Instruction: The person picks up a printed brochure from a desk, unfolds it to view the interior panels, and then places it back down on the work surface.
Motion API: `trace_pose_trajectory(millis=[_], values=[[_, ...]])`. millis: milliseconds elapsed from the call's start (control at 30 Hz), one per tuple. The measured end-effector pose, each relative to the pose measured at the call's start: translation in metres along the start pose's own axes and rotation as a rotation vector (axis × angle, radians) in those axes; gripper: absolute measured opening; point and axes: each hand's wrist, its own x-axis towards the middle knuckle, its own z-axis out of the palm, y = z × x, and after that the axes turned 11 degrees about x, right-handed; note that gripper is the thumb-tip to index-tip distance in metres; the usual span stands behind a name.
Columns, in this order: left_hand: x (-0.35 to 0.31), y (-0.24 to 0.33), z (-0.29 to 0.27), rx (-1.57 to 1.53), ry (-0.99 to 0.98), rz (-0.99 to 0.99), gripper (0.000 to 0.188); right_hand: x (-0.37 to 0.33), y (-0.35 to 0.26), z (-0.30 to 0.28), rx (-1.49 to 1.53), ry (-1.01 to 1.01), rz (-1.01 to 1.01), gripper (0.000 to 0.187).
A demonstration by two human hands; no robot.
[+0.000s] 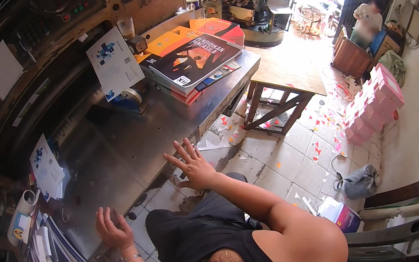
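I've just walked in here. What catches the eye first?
Probably the stack of books, orange and black, on the far end of the metal table. Nearer, the right hand lies spread at the table's edge and the left hand sits open at its near edge, both empty. Paper scraps litter the tiled floor beside pink boxes piled at the wall.
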Motion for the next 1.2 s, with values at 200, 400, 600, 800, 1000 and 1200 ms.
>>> trace_pose_trajectory(millis=[200, 400, 600, 800, 1000, 1200], values=[[0.001, 0.001, -0.002, 0.001, -0.001, 0.003, 0.041, 0.0, 0.002, 0.001, 0.026, 0.008, -0.011, 0.125], [0.001, 0.001, -0.001, -0.004, 0.0, 0.001, 0.04, 0.0, 0.002, 0.001, 0.028, 0.005, -0.013, 0.125], [0.002, 0.001, -0.002, 0.008, 0.0, 0.005, 0.039, 0.0, 0.003, 0.002, 0.016, 0.014, -0.019, 0.125], [0.001, 0.002, -0.002, 0.018, 0.003, -0.001, 0.04, 0.0, 0.001, 0.0, 0.004, 0.0, -0.004, 0.124], [0.004, 0.003, -0.006, -0.043, -0.019, -0.036, 0.042, 0.0, 0.002, 0.001, 0.024, 0.015, -0.018, 0.125], [0.024, -0.025, -0.009, -0.141, -0.002, -0.116, 0.044, 0.0, -0.001, -0.002, 0.002, 0.004, -0.004, 0.124]])
